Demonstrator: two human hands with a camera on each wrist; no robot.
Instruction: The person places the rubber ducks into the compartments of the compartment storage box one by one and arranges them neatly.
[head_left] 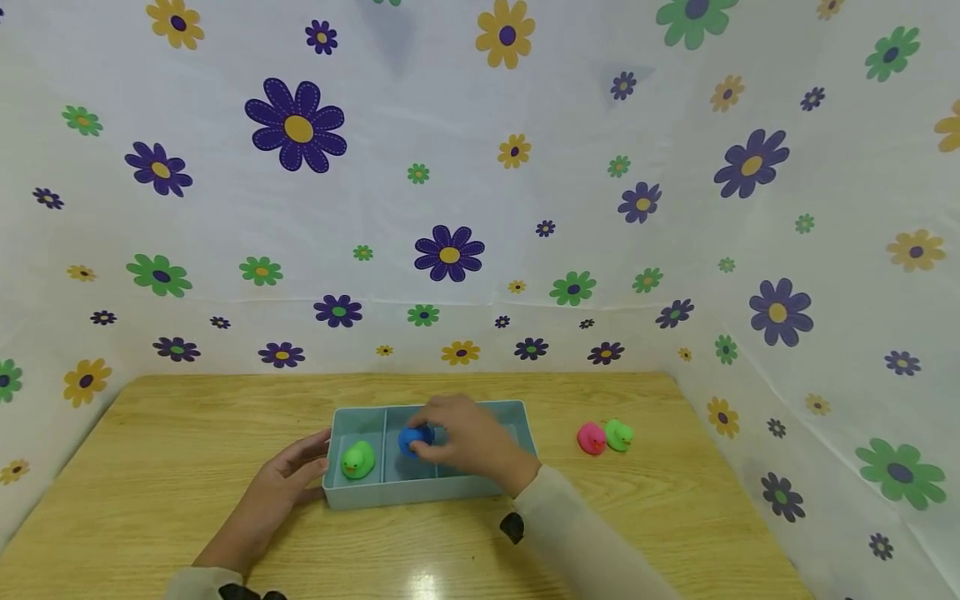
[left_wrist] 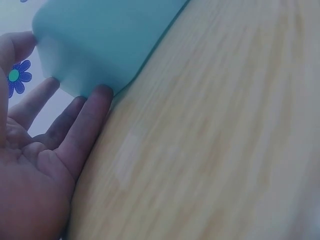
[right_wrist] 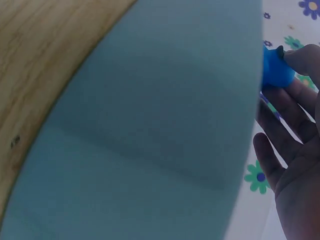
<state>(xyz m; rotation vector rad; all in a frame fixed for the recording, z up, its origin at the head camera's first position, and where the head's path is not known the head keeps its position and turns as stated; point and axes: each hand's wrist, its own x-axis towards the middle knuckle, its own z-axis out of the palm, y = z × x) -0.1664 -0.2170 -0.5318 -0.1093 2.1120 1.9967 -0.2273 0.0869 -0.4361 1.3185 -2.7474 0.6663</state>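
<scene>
A long pale blue-green box (head_left: pixel 405 494) with dividers stands on the table. In its left compartment sits a green rubber duck (head_left: pixel 358 460). My right hand (head_left: pixel 468 440) reaches over the middle compartment and pinches a blue rubber duck (head_left: pixel 410 441) between thumb and fingers; the right wrist view shows part of that blue duck (right_wrist: pixel 279 70) just past the box wall. Whether the duck touches the compartment floor I cannot tell. With extended fingers, my left hand (head_left: pixel 281 487) touches the box's left end, and the left wrist view shows its fingertips (left_wrist: pixel 102 92) against the wall.
To the right of the box, a pink rubber duck (head_left: pixel 592 438) and another green duck (head_left: pixel 618 435) stand side by side on the wooden table (head_left: pixel 645 517). A white flower-print cloth (head_left: pixel 375 192) hangs behind the table and along its sides.
</scene>
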